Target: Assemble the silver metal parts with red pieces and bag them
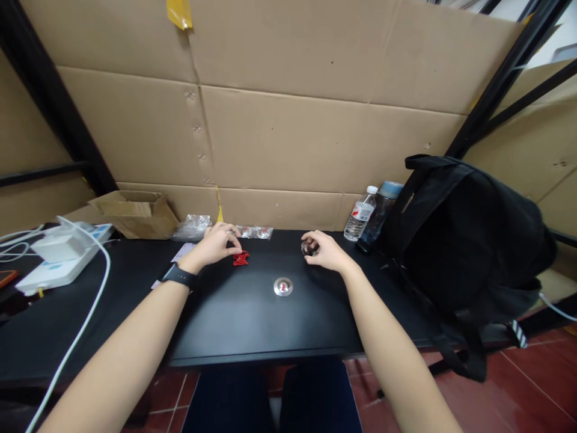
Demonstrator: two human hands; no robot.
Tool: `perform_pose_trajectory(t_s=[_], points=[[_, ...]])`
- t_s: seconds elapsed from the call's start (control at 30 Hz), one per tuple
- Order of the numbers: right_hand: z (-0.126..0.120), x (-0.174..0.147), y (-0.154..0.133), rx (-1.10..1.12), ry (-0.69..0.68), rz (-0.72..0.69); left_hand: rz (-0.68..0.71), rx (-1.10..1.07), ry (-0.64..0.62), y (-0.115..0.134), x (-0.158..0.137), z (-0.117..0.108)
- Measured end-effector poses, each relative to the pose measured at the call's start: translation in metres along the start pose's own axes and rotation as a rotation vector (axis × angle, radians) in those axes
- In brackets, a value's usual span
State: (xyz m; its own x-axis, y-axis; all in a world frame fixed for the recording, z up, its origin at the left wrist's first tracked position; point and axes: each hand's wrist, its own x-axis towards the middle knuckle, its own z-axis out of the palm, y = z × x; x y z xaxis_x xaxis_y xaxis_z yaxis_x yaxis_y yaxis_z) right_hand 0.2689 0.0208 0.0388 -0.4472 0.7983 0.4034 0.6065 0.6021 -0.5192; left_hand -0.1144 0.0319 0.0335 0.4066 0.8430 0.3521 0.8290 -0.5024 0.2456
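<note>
My left hand [220,243], a dark watch [180,276] on its wrist, reaches over a small heap of red pieces [240,258]. Its thumb and fingertips come together at the heap's upper edge; what they pinch is too small to make out. Farther right, my right hand [328,251] is closed around a small round, shiny, partly see-through item [308,248], held just above or on the table. Between and nearer than both hands, a round silver disc or shallow dish [283,287] lies flat with something red at its centre.
Behind lie clear plastic packets [259,232], a crumpled plastic bag [193,227] and an open cardboard box [137,213]. A power strip [65,258] with white cables sits left. Two bottles [360,213] and a black backpack [464,240] stand right. A cardboard wall [288,138] closes the back.
</note>
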Motion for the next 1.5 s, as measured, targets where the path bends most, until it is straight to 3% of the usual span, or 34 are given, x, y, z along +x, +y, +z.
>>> perform_pose_trajectory(t_s=[0.23, 0.67, 0.8, 0.93, 1.07, 1.17, 1.27, 1.4, 1.5], points=[[-0.019, -0.007, 0.028, -0.034, -0.128, 0.208, 0.0, -0.062, -0.097, -0.015, -0.001, 0.003], [-0.016, -0.007, 0.045, -0.046, -0.2, 0.246, -0.002, -0.052, -0.075, -0.022, -0.003, 0.004], [-0.015, -0.007, 0.046, -0.061, -0.215, 0.249, 0.025, -0.009, -0.043, -0.006, -0.001, 0.0], [-0.017, -0.007, 0.044, -0.097, -0.239, 0.237, 0.182, -0.009, -0.053, 0.041, -0.003, 0.001], [-0.019, -0.008, 0.034, -0.168, -0.16, 0.152, 0.38, -0.036, -0.156, 0.096, -0.013, 0.012], [-0.011, -0.007, 0.013, -0.112, -0.262, 0.085, 0.439, -0.064, -0.173, 0.111, -0.017, 0.018], [0.008, -0.006, -0.016, -0.038, -0.518, -0.007, 0.364, -0.072, -0.141, 0.098, -0.014, 0.015], [0.031, -0.005, -0.045, -0.058, -0.535, -0.231, 0.227, -0.041, -0.067, 0.07, -0.007, 0.007], [0.038, -0.005, -0.052, -0.029, -0.562, -0.256, 0.205, -0.052, -0.04, 0.062, -0.005, 0.008]])
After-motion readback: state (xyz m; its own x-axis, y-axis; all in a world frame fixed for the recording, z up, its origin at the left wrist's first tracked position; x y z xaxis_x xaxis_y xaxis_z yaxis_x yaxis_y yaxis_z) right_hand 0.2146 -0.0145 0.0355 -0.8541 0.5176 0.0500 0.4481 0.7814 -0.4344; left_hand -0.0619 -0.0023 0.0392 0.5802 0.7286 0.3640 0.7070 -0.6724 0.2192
